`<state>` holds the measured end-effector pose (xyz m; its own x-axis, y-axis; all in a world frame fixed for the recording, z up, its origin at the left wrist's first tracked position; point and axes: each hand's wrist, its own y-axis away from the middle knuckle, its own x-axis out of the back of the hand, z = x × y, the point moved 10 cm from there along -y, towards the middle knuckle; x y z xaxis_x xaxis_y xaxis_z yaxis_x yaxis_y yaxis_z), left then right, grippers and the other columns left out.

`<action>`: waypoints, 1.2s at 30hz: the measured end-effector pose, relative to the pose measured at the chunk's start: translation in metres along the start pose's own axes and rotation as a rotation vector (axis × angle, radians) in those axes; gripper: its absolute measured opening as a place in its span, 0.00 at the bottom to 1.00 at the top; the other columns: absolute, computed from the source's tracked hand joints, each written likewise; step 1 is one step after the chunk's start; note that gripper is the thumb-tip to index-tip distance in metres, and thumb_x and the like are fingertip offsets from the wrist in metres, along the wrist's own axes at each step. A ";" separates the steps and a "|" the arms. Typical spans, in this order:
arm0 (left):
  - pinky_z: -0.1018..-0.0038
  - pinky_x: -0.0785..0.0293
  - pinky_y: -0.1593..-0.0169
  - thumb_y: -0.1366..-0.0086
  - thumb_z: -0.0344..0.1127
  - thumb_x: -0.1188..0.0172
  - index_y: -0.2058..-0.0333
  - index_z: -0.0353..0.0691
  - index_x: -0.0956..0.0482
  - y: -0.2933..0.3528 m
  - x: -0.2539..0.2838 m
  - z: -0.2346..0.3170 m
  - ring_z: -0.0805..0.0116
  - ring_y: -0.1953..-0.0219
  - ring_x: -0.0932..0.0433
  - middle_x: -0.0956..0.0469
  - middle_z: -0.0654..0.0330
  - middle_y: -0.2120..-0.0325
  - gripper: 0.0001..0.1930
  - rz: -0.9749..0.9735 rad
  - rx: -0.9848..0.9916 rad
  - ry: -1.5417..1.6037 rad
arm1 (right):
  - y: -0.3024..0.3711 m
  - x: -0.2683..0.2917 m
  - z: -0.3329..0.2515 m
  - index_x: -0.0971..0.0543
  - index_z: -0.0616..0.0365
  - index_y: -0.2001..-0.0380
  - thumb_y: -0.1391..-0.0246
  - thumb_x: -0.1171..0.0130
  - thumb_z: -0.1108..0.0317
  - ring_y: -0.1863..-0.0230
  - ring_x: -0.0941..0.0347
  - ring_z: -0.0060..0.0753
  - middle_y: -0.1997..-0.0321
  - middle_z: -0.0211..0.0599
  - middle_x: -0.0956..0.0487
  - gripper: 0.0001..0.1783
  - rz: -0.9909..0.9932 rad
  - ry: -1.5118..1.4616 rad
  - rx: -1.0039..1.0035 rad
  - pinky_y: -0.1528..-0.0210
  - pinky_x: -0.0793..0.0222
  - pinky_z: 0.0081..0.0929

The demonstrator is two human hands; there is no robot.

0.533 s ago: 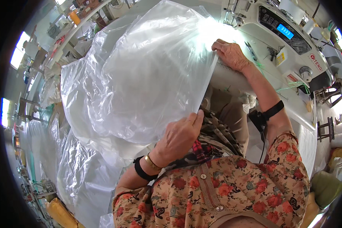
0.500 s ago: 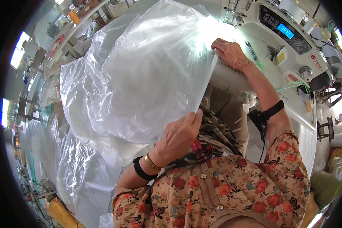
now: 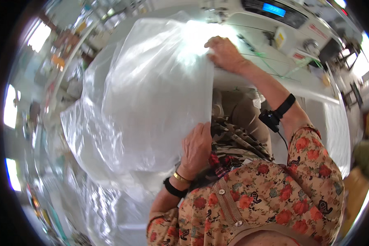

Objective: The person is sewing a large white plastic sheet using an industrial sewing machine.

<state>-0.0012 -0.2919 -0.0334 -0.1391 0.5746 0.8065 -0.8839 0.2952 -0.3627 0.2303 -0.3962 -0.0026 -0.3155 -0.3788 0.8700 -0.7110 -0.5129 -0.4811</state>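
A large sheet of clear plastic film [image 3: 151,94], wrinkled along its left side, spreads across the middle and left. Its straight right edge runs between my two hands. At the upper end of that edge my right hand [image 3: 226,54] is closed on the film, close to a bright lamp glow. My left hand [image 3: 196,145] grips the lower end, fingers together and the thumb hidden. Behind the right hand stands a white sewing machine [image 3: 311,30] with a lit blue display; glare hides its needle area.
Dark snips [image 3: 246,42] and green threads [image 3: 266,61] lie on the white machine table [image 3: 283,84]. A small white box [image 3: 279,37] sits by the machine. More plastic film [image 3: 110,213] hangs at lower left. Cluttered shelving [image 3: 71,61] stands at far left.
The view has turned, so the machine sits higher in the picture. Both hands keep hold of the film's edge, which now runs more upright, and the film looks smoother.
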 end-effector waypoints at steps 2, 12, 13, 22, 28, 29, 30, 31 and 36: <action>0.62 0.30 0.68 0.42 0.25 0.45 0.58 0.34 0.27 -0.006 -0.008 0.006 0.51 0.70 0.26 0.30 0.53 0.72 0.12 -0.042 -0.048 -0.024 | 0.015 0.001 -0.021 0.25 0.57 0.59 0.51 0.48 0.68 0.50 0.30 0.40 0.54 0.39 0.24 0.15 0.001 0.010 0.206 0.48 0.36 0.40; 0.63 0.29 0.69 0.42 0.26 0.47 0.58 0.34 0.26 -0.021 -0.012 0.006 0.53 0.69 0.25 0.28 0.53 0.72 0.12 -0.002 -0.072 -0.084 | 0.020 -0.002 -0.013 0.38 0.53 0.37 0.43 0.46 0.53 0.39 0.36 0.50 0.36 0.50 0.36 0.33 -0.135 -0.068 0.060 0.39 0.43 0.46; 0.63 0.29 0.69 0.42 0.26 0.47 0.58 0.34 0.26 -0.025 -0.011 0.006 0.53 0.69 0.25 0.28 0.53 0.72 0.12 0.004 -0.074 -0.089 | 0.018 0.001 -0.013 0.38 0.53 0.37 0.43 0.46 0.53 0.39 0.36 0.50 0.36 0.50 0.36 0.33 -0.127 -0.065 0.058 0.39 0.43 0.46; 0.58 0.30 0.68 0.40 0.28 0.48 0.63 0.35 0.27 -0.092 0.007 0.000 0.48 0.70 0.25 0.26 0.49 0.72 0.07 0.010 -0.056 -0.125 | 0.017 0.013 -0.023 0.44 0.51 0.33 0.44 0.48 0.46 0.36 0.40 0.55 0.32 0.53 0.42 0.39 -0.196 -0.182 -0.007 0.34 0.50 0.51; 0.55 0.31 0.69 0.44 0.28 0.46 0.70 0.34 0.25 -0.153 0.010 -0.010 0.42 0.71 0.25 0.25 0.44 0.77 0.05 0.004 -0.039 -0.221 | 0.014 0.022 -0.029 0.47 0.51 0.33 0.42 0.49 0.57 0.35 0.40 0.50 0.34 0.52 0.39 0.37 -0.130 -0.293 -0.002 0.35 0.49 0.52; 0.55 0.31 0.68 0.44 0.28 0.46 0.71 0.34 0.24 -0.163 0.010 -0.012 0.42 0.71 0.25 0.24 0.44 0.77 0.05 0.003 -0.043 -0.205 | 0.012 0.025 -0.028 0.45 0.53 0.33 0.43 0.48 0.62 0.38 0.36 0.49 0.36 0.50 0.35 0.36 -0.104 -0.244 -0.029 0.37 0.47 0.49; 0.55 0.30 0.67 0.44 0.28 0.46 0.72 0.33 0.24 -0.172 0.012 -0.013 0.42 0.70 0.24 0.24 0.43 0.77 0.05 0.037 -0.066 -0.183 | 0.011 0.024 -0.026 0.44 0.55 0.34 0.45 0.48 0.66 0.41 0.33 0.47 0.39 0.47 0.32 0.35 -0.101 -0.199 -0.056 0.39 0.45 0.45; 0.55 0.30 0.67 0.44 0.28 0.46 0.72 0.33 0.24 -0.182 0.008 -0.020 0.42 0.70 0.24 0.24 0.43 0.77 0.05 0.009 -0.027 -0.195 | 0.009 0.027 -0.029 0.44 0.55 0.34 0.45 0.48 0.66 0.41 0.33 0.47 0.39 0.47 0.32 0.35 -0.085 -0.205 -0.039 0.39 0.45 0.45; 0.62 0.27 0.63 0.45 0.30 0.45 0.66 0.33 0.20 -0.218 0.005 -0.039 0.46 0.70 0.22 0.22 0.43 0.75 0.09 -0.052 0.054 0.057 | 0.007 0.023 -0.019 0.42 0.56 0.35 0.48 0.48 0.70 0.40 0.33 0.44 0.38 0.47 0.32 0.36 -0.112 -0.427 -0.171 0.41 0.44 0.43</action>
<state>0.2080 -0.3229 0.0316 -0.0684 0.6026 0.7951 -0.9123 0.2848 -0.2944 0.2062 -0.3938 0.0161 0.0306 -0.6298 0.7761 -0.8304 -0.4482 -0.3310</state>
